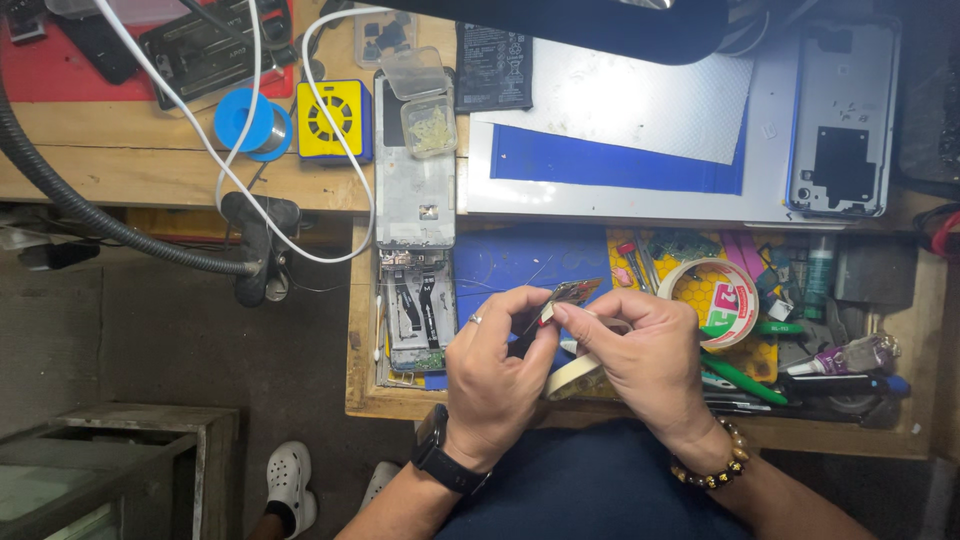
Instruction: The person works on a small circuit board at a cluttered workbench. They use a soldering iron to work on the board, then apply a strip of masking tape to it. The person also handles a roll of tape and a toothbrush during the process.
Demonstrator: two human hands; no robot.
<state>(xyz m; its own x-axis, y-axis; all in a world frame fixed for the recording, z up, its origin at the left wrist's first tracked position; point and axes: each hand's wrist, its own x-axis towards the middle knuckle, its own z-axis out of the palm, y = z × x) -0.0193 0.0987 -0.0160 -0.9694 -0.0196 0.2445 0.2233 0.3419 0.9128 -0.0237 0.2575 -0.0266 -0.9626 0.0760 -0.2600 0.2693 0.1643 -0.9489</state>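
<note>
The left hand [495, 370] pinched small cutters [565, 296], long axis slanting up-right, just above the tape roll [578, 375] pinched in the right hand [640, 355].

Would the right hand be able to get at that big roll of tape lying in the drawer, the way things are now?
Probably yes, once it lets go. The large tape roll lies just beside the right hand with nothing between them, but that hand is busy pinching a small part together with the left hand and has a smaller tape roll under its fingers.

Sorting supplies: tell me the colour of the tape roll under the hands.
Cream, in the head view: the tape roll, beneath the right hand.
</note>
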